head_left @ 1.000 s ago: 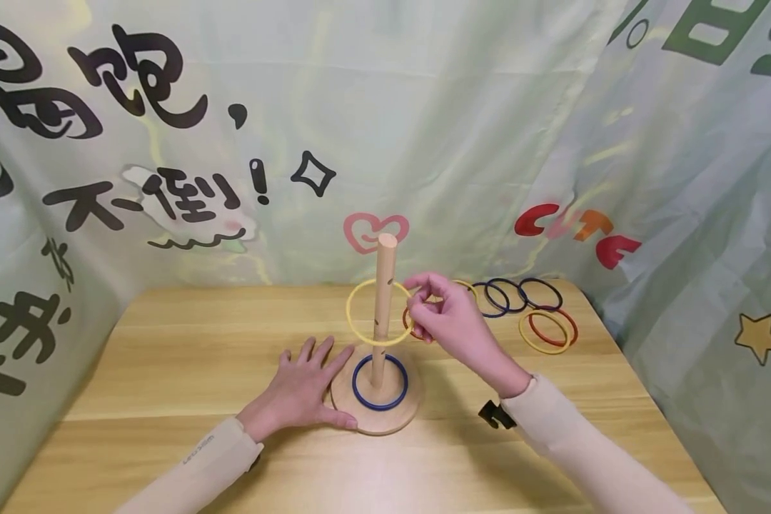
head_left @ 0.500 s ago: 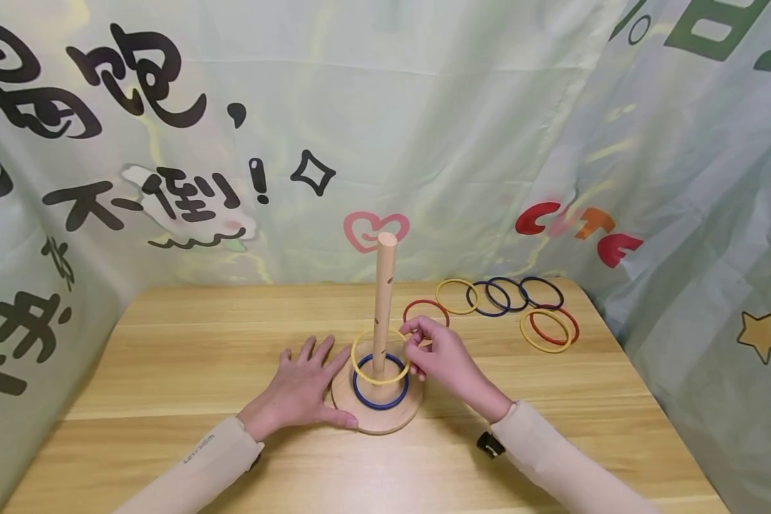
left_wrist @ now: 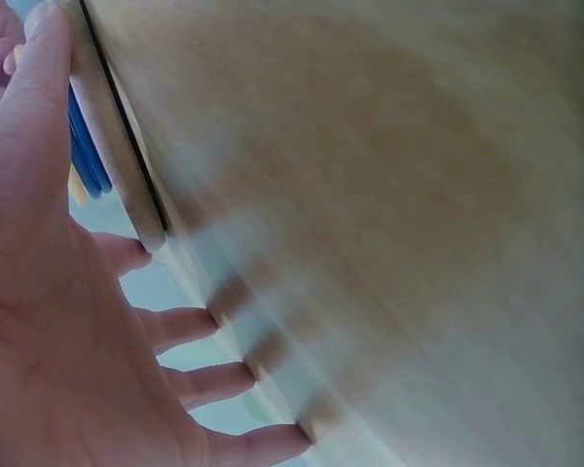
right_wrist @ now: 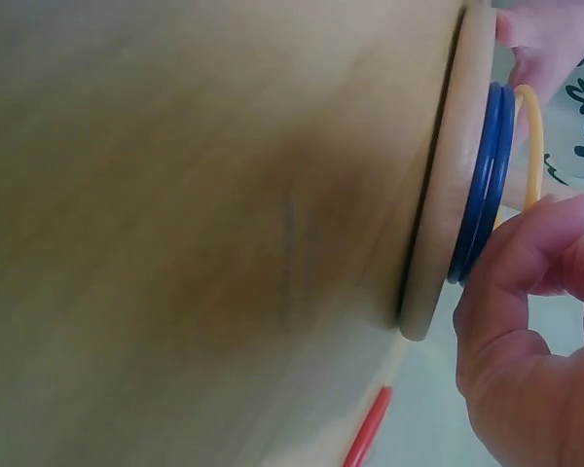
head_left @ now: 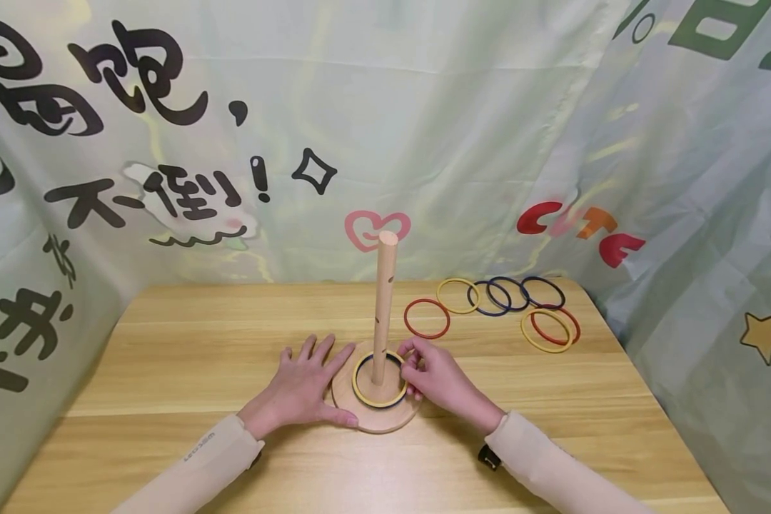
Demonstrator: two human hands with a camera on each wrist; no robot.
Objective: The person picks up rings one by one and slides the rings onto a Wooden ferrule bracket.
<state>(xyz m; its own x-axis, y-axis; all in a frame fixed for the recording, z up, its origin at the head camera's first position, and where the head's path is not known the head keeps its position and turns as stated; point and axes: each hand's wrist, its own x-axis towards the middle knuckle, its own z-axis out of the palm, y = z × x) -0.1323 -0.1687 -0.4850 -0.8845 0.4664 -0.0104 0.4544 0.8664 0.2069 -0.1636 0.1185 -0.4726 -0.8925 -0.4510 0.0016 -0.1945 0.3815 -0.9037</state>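
A wooden peg (head_left: 385,307) rises from a round wooden base (head_left: 375,422) on the table. Two blue rings (right_wrist: 482,185) lie stacked on the base around the peg. Just over them is a yellow ring (head_left: 355,384), also around the peg, its right side pinched between thumb and fingers of my right hand (head_left: 446,380). In the right wrist view this yellow ring (right_wrist: 535,146) stands slightly off the blue ones. My left hand (head_left: 298,392) is spread at the base's left side, thumb on its front edge and fingertips on the table, as the left wrist view shows.
Behind the base lies a red ring (head_left: 406,325). Farther right are a yellow ring (head_left: 438,300), several overlapping blue rings (head_left: 562,296), and another yellow ring (head_left: 524,335) overlapping a red ring (head_left: 578,328). A printed curtain (head_left: 424,143) hangs behind and beside the table (head_left: 180,357).
My right hand has lowered the yellow ring along the peg from about mid-height to just above the blue rings. The left hand has kept its place at the base.
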